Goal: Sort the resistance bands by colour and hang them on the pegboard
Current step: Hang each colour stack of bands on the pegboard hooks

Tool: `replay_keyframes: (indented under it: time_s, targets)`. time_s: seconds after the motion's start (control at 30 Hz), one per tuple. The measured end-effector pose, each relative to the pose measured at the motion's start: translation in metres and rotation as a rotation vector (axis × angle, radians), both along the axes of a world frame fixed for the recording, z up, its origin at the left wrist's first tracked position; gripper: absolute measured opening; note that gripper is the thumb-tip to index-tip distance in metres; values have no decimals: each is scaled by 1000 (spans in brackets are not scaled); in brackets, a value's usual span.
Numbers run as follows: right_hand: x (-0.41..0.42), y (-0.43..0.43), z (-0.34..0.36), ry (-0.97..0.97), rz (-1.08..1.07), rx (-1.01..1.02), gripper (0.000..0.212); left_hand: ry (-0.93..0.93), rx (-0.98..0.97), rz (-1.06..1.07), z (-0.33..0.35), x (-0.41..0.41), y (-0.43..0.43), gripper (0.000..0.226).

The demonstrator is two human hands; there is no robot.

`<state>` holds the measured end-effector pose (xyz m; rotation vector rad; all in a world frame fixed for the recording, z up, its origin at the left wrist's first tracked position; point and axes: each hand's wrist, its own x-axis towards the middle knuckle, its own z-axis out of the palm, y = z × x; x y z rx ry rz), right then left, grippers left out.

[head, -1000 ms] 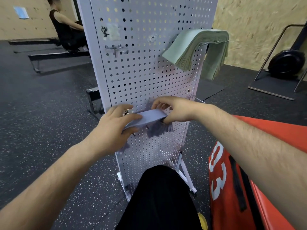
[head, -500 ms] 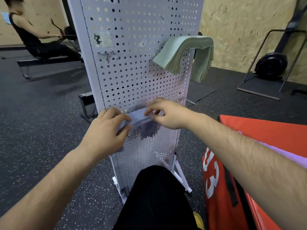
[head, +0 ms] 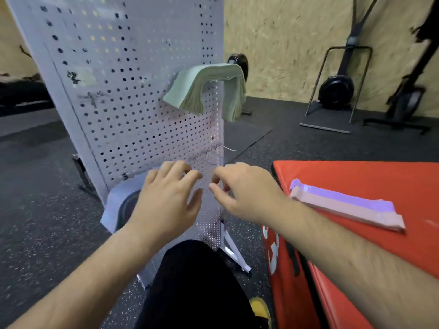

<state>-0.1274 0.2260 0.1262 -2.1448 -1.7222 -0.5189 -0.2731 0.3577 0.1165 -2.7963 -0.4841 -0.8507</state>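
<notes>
The white pegboard (head: 133, 96) stands in front of me. A thick stack of green bands (head: 209, 91) hangs over a hook at its upper right. Pale blue bands (head: 114, 205) drape from a low hook at the board's lower left, partly hidden by my left hand (head: 166, 200). That hand hovers just in front of the board with relaxed fingers and holds nothing. My right hand (head: 242, 193) is beside it near the board's right edge, fingers loosely curled and empty. A purple band (head: 344, 198) and a pink band (head: 342, 210) lie side by side on the red box (head: 392, 176).
Two bare wire hooks stick out of the board, one at the upper left (head: 91, 98) and one at the right edge (head: 213, 148). My dark-trousered knee (head: 190, 281) is below the hands. Gym machines (head: 337, 91) stand by the far wooden wall on black rubber flooring.
Both hands have let go of the blue band, which now hangs on the low hook. My view has swung right, bringing the red box with its pink and purple bands into sight.
</notes>
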Motion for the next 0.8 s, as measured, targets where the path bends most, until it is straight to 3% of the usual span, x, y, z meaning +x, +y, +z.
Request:
replay_keyframes:
  time_s: [0.17,0.3,0.5,0.67,0.8]
  targets:
    - [39,-87,-23,-25,-250,9,11,53,-39,-239,-25,90,-73,36]
    - [96,-157,-49,148,-503,-97,22,138,-95,-388,-56,174,-127,33]
    - [202,-243,-108,479,-995,-152,38,434,-125,-568,-100,299,-195,45]
    - [264,-277,-152,748,-1270,-12,51,499,-152,-620,-148,367,-233,56]
    - [288,-282,-171,1006,-1237,180,52,513,-129,-648,-163,404,-252,48]
